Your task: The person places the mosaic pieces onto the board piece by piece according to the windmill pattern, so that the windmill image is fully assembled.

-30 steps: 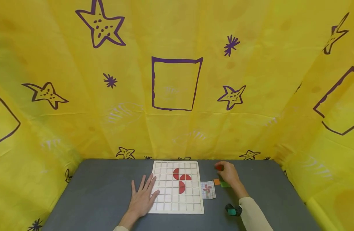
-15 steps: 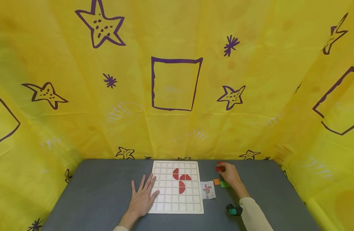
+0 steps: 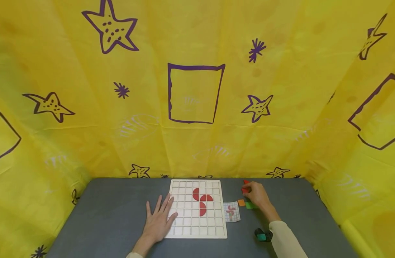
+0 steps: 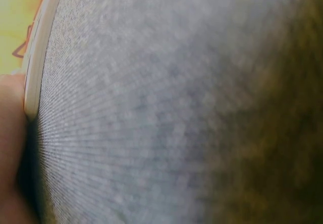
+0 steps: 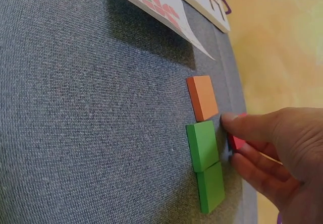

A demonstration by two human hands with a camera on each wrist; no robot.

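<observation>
3 red half-circles [image 3: 202, 206] on white gridded board [image 3: 187, 221], left hand [image 3: 157, 223] splayed, right hand [image 3: 258, 195] pinching red piece [image 5: 235, 142]

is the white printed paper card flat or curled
Curled: in the right wrist view, the white printed paper card bows up off the grey fabric tabletop, with a shadow beneath.

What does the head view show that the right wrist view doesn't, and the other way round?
Only the head view shows the left hand over the left edge of the white grid board and the red half-discs on that board.

Only the right wrist view shows the clear seam between two green tiles and the printed card with an edge lifted off the grey table.

Both show the right hand pinching a red piece, plus the orange tile, green tiles, card, table, yellow backdrop and part of the board.
</observation>
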